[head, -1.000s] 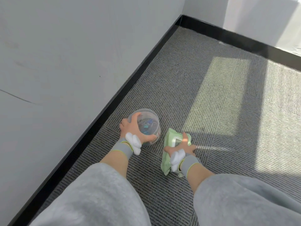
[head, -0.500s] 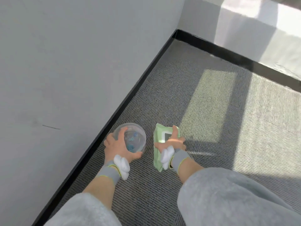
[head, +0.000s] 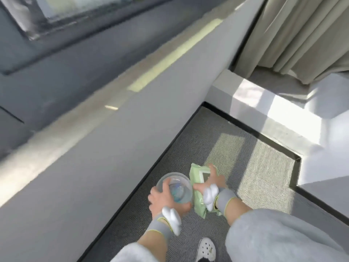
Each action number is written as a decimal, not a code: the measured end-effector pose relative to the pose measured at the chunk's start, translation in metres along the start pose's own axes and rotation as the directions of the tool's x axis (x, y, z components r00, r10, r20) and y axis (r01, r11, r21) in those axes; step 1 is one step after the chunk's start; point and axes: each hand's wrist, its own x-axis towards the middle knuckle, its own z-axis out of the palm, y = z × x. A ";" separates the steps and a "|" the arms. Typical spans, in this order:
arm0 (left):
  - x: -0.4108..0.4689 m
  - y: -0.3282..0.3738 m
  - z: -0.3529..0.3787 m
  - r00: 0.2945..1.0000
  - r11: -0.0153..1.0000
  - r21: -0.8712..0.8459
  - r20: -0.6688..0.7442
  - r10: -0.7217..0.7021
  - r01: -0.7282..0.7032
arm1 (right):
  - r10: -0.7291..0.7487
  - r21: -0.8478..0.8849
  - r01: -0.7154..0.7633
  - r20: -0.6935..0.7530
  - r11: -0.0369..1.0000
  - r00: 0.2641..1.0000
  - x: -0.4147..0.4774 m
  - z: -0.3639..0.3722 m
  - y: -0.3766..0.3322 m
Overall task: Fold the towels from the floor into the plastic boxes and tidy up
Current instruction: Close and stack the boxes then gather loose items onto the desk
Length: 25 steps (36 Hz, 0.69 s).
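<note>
Nearest to us a white perforated shoe [head: 206,249] stands on the grey carpet [head: 245,176], between two grey sleeves, one low on the left [head: 132,252] and a larger one on the right [head: 273,237]. Each forearm ends in a grey wristband with a white padded piece on it, the left band [head: 160,225] nearer to us than the right band [head: 224,199]. Just beyond, the left hand [head: 166,199] is clamped on the clear round container [head: 175,179]: we see fingers hooked over its far left rim and the thumb against its near side. Something bluish shows through the container's wall, too blurred for us to name. We cannot tell whether the container rests on the carpet or hangs just above it. Just beside it, to the right, the right hand [head: 212,181] holds the green pack [head: 197,173], the thumb laid across its face and the fingers reaching over its far right edge; the pack runs lengthwise away from us and nearly touches the container. Left of both, a black skirting [head: 132,197] runs along the foot of a white wall [head: 94,167]. Farther off a low white ledge [head: 264,103] catches sunlight, with a pale curtain [head: 302,35] hanging above it and a blurred window [head: 75,25] at the upper left.
</note>
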 end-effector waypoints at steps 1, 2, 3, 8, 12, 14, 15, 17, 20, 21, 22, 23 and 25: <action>-0.004 -0.001 0.003 1.000 1.000 -0.003 0.004 -0.002 0.002 | -0.002 -0.024 0.002 0.009 1.000 1.000 -0.002 0.000 0.001; -0.020 0.001 -0.007 1.000 0.999 -0.018 0.009 -0.027 0.027 | -0.015 -0.062 0.015 0.009 0.998 1.000 -0.019 -0.007 -0.003; -0.037 0.001 -0.017 1.000 1.000 -0.007 0.014 -0.028 0.028 | -0.034 -0.081 0.036 0.022 0.996 0.999 -0.038 -0.012 -0.007; -0.099 -0.015 -0.054 0.990 0.994 -0.050 -0.097 -0.103 0.099 | -0.171 -0.206 0.187 0.090 0.961 0.981 -0.096 -0.019 -0.030; -0.143 -0.039 -0.066 0.960 0.968 -0.194 -0.197 -0.200 0.162 | -0.291 -0.305 0.333 0.177 0.892 0.940 -0.130 -0.001 -0.043; -0.184 -0.062 -0.065 0.909 0.915 -0.324 -0.257 -0.328 0.239 | -0.402 -0.434 0.484 0.271 0.760 0.875 -0.160 0.021 -0.043; -0.181 -0.062 -0.062 0.907 0.924 -0.305 -0.274 -0.318 0.232 | -0.412 -0.428 0.494 0.273 0.757 0.869 -0.157 0.023 -0.041; -0.224 -0.094 -0.050 0.840 0.855 -0.422 -0.306 -0.448 0.302 | -0.462 -0.496 0.597 0.379 0.630 0.802 -0.194 0.048 -0.035; -0.245 -0.108 -0.043 0.820 0.801 -0.521 -0.294 -0.491 0.293 | -0.436 -0.499 0.598 0.411 0.628 0.801 -0.205 0.061 -0.037; -0.268 -0.130 -0.039 0.795 0.754 -0.584 -0.284 -0.537 0.300 | -0.440 -0.531 0.634 0.456 0.562 0.773 -0.232 0.079 -0.035; -0.294 -0.147 -0.037 0.748 0.695 -0.643 -0.276 -0.603 0.323 | -0.461 -0.533 0.682 0.503 0.501 0.731 -0.255 0.098 -0.031; -0.294 -0.151 -0.039 0.754 0.701 -0.643 -0.284 -0.593 0.309 | -0.457 -0.541 0.682 0.506 0.492 0.732 -0.255 0.101 -0.032; -0.340 -0.193 -0.029 0.651 0.605 -0.724 -0.290 -0.702 0.330 | -0.468 -0.523 0.758 0.596 0.390 0.653 -0.308 0.140 -0.021</action>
